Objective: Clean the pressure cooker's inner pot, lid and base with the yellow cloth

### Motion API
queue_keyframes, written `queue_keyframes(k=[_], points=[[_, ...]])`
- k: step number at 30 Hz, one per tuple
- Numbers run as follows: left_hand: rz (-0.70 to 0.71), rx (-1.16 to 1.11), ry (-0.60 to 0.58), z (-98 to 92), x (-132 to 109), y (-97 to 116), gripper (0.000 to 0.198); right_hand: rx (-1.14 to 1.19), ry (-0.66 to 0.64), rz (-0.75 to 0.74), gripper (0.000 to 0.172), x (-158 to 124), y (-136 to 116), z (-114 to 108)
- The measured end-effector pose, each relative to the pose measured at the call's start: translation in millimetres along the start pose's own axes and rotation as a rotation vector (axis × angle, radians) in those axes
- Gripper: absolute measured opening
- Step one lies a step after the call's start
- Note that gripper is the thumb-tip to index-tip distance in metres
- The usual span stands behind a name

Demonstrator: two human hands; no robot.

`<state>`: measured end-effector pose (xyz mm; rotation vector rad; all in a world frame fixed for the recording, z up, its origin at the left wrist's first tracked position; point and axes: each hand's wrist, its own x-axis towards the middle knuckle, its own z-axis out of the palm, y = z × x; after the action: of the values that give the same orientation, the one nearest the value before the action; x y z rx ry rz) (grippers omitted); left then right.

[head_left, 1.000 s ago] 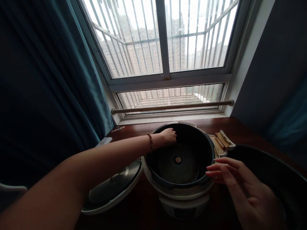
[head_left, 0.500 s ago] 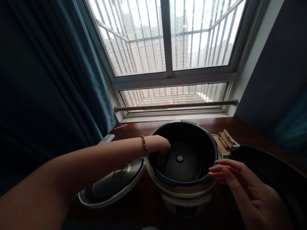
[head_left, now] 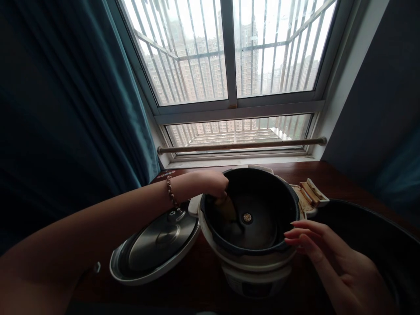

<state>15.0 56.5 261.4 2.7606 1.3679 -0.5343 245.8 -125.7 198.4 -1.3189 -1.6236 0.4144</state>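
A rice cooker (head_left: 252, 267) with its lid open stands in the middle, its dark round inside facing up and a small metal disc (head_left: 247, 218) at the centre of its floor. My left hand (head_left: 213, 183), with a beaded bracelet on the wrist, reaches over the left rim with its fingers curled down inside. It grips a yellowish cloth (head_left: 226, 209), dim in the shadow, against the inner left wall; whether it is cloth or sponge is hard to make out. At the right rim, my right hand (head_left: 337, 258) has its fingers extended and slightly apart, fingertips at or touching the edge.
The silver lid (head_left: 157, 245) lies tilted at the cooker's left, under my left forearm. A large black basin (head_left: 367, 214) stands at the right beside the cooker's latch (head_left: 310, 194). Behind the brown wooden table (head_left: 187, 171) are a barred window and a blue curtain (head_left: 108, 109).
My left hand has drawn up and left toward the rim, and the yellowish cloth now shows below its fingers. More of the lid is visible. My right hand has hardly moved.
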Motion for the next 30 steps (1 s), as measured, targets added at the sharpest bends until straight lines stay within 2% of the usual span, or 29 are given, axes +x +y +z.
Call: queue_keyframes(k=[6, 8, 10, 14, 17, 19, 21, 23, 26, 30], points=[[0.112, 0.349, 0.260, -3.9, -6.3, -16.3, 0.019, 0.005, -0.005, -0.013, 0.023, 1.2, -0.1, 0.9], [0.054, 0.454, 0.380, -3.1, -10.6, -23.8, 0.021, 0.002, -0.015, -0.007, 0.024, 2.1, -1.9, 1.4], [-0.069, 0.529, 0.482, -3.5, -14.0, -30.9, 0.024, 0.001, -0.025, -0.007, 0.023, 2.3, -3.8, 1.8], [-0.270, 0.574, 0.623, -9.3, -16.3, -38.0, 0.025, 0.012, -0.032, -0.014, 0.022, 1.2, -4.7, 1.8], [-0.233, 0.605, 0.682, -11.8, -13.7, -33.8, 0.026, 0.014, -0.028, -0.015, 0.022, 0.5, -3.5, 1.7], [-0.090, 0.612, 0.659, -8.2, -10.1, -28.1, 0.026, 0.012, -0.029, -0.015, 0.023, 0.6, -2.9, 2.1], [0.058, 0.577, 0.586, -0.4, -5.9, -22.8, 0.026, 0.009, -0.029, -0.016, 0.023, 1.1, -2.8, 2.9], [0.119, 0.492, 0.501, 8.8, -2.9, -19.3, 0.028, 0.006, -0.030, -0.012, 0.023, 1.7, -2.9, 3.8], [0.084, 0.347, 0.375, 19.0, -2.7, -14.5, 0.032, 0.003, -0.033, -0.003, 0.024, 2.0, -2.9, 4.3], [-0.060, 0.265, 0.190, 22.5, -9.9, 3.6, 0.026, 0.001, -0.034, -0.005, 0.024, 0.7, -2.6, 2.7]])
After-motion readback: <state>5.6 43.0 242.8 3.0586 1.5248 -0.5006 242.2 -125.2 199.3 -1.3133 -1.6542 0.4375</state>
